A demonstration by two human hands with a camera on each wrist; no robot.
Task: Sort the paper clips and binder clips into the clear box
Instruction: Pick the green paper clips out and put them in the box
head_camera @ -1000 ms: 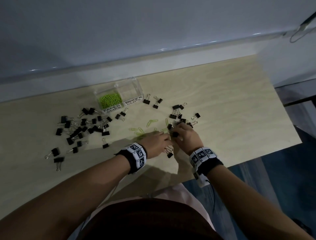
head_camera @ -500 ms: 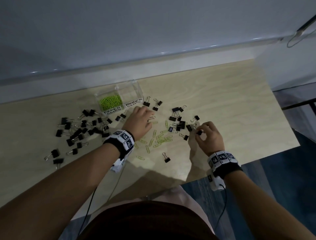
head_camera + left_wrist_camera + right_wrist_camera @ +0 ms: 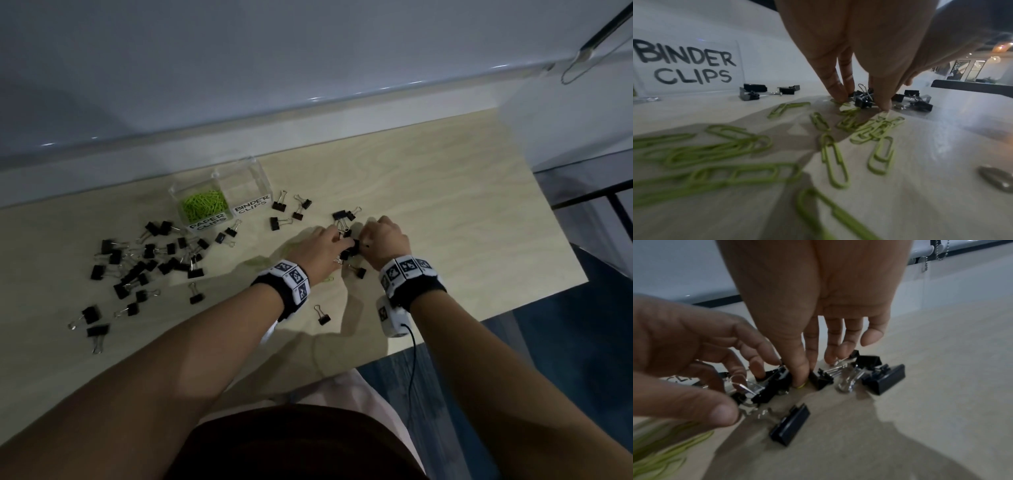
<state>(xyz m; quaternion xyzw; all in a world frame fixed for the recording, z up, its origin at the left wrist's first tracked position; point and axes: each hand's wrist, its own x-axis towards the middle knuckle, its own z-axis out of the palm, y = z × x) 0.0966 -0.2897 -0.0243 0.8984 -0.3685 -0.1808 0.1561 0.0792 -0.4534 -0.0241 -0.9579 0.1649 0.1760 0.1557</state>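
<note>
The clear box [image 3: 260, 178] stands at the table's back; its left half holds green paper clips [image 3: 203, 207], and its right half is labelled BINDER CLIPS [image 3: 684, 65]. Both hands meet over a cluster of black binder clips [image 3: 349, 251]. My left hand [image 3: 340, 245] curls its fingers and thumb round several binder clips [image 3: 768, 386]. My right hand [image 3: 804, 378] pinches thumb and forefinger together at the table between two binder clips, with a green paper clip tip [image 3: 801, 386] showing under the thumb. Loose green paper clips [image 3: 834, 162] lie under my left wrist.
Many more binder clips [image 3: 144, 263] are scattered on the wooden table [image 3: 462, 222] to the left of the box, a few [image 3: 284, 212] beside its right end, and one [image 3: 322, 317] lies near the front edge. A wall ledge runs along the back.
My left hand came back from beside the box to the central cluster. My right hand moved left to join it, so both hands are together again.
</note>
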